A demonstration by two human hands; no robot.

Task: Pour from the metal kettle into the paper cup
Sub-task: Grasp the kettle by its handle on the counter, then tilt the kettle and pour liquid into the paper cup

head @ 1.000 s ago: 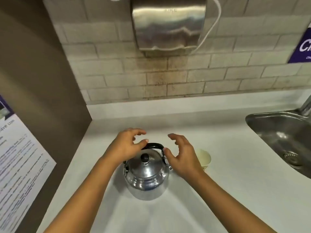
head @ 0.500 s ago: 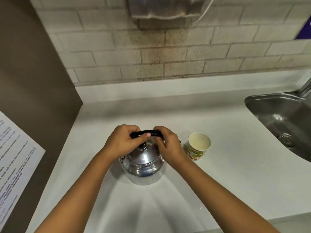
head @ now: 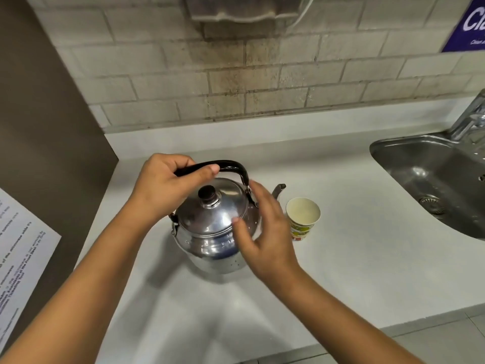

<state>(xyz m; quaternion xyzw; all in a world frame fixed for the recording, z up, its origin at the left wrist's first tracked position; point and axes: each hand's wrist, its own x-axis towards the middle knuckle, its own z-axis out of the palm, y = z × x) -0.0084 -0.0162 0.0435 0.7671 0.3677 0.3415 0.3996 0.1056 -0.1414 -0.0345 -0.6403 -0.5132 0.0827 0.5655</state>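
Observation:
The shiny metal kettle (head: 210, 227) with a black arched handle and a black lid knob is in the middle of the white counter, its spout pointing right toward the paper cup (head: 302, 218). The cup stands upright just right of the spout, its pale inside showing. My left hand (head: 165, 185) is closed around the left part of the black handle. My right hand (head: 262, 232) is off the handle, fingers spread, beside the kettle's right flank between kettle and cup; whether it touches the body I cannot tell.
A steel sink (head: 430, 179) with a tap (head: 469, 119) is set into the counter (head: 354, 271) at the right. A brick wall runs behind, with a metal hand dryer (head: 244, 9) above. A brown side wall with a printed notice (head: 21, 248) stands at the left.
Both hands closed on the handle half a second ago; now my right hand has let go and dropped beside the kettle's body. The kettle looks higher and closer.

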